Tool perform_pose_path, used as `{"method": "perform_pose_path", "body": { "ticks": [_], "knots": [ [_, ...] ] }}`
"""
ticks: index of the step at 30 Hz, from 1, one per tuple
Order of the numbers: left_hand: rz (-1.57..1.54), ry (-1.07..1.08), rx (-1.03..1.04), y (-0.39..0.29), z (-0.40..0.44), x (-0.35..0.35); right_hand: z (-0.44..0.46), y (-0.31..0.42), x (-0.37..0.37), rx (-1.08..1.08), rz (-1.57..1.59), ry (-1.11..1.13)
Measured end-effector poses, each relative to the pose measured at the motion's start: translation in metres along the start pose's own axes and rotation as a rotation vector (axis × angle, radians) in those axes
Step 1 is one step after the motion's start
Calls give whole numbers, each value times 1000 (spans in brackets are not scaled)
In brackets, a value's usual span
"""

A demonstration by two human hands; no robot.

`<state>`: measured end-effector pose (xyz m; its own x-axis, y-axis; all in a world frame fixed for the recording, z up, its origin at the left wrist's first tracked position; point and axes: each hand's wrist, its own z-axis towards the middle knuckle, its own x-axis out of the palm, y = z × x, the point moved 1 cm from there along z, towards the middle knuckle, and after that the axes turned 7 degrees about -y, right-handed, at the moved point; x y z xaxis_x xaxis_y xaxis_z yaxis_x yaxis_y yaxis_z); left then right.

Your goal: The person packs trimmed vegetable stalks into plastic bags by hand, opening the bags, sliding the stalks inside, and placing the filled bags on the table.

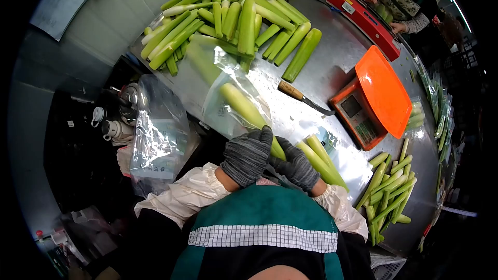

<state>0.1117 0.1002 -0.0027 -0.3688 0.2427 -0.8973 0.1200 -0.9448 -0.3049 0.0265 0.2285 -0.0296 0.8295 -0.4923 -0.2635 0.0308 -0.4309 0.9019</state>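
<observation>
My left hand (245, 157), in a grey knit glove, is closed around a thick pale-green celery stalk (241, 105) near my waist. The stalk's upper part lies in or under a clear plastic bag (218, 106); I cannot tell which along its whole length. At the stalk's lower end, my right hand (296, 165), gloved alike, has its fingers curled against it. Just right of that hand lie a few more celery stalks (322, 162), over a printed clear bag on the steel table (316, 91).
A large celery pile (233, 15) covers the table's back left. A wooden-handled knife (291, 90) lies near an orange scale (381, 93). Thin celery pieces (389, 194) are heaped at right. Plastic bags (160, 135) hang at left. Another person (404, 0) stands behind a red machine (363, 21).
</observation>
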Motion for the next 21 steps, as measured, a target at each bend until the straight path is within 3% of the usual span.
{"method": "perform_pose_path", "body": {
  "ticks": [2, 3, 5, 6, 9, 11, 13, 15, 19, 21],
  "knots": [
    [-19, 21, -14, -2, 3, 0, 9, -6, 16, -330, -387, -163],
    [-36, 39, -28, -2, 6, 0, 8, -5, 17, -330, -389, -167],
    [14, 50, -38, -2, 17, -6, 4, 20, 15, -217, -949, -73],
    [12, 35, -71, 3, 24, -10, 1, 18, 13, -379, -997, -129],
    [-27, -27, -69, 4, 28, -8, -1, 6, 11, -408, -969, -154],
    [-64, 202, 16, -12, 27, -3, 5, -3, 13, -388, -903, -167],
    [-47, 195, 2, -19, 17, 2, 8, -1, 17, -371, -833, -180],
    [-297, 236, 58, -22, 13, -1, 4, 9, 18, -218, -734, -103],
    [-457, 428, 64, -31, 14, -8, 14, 6, 21, -213, -739, -143],
    [-467, 412, 117, -35, 15, -13, 20, 0, 21, -193, -764, -172]
  ]
}}
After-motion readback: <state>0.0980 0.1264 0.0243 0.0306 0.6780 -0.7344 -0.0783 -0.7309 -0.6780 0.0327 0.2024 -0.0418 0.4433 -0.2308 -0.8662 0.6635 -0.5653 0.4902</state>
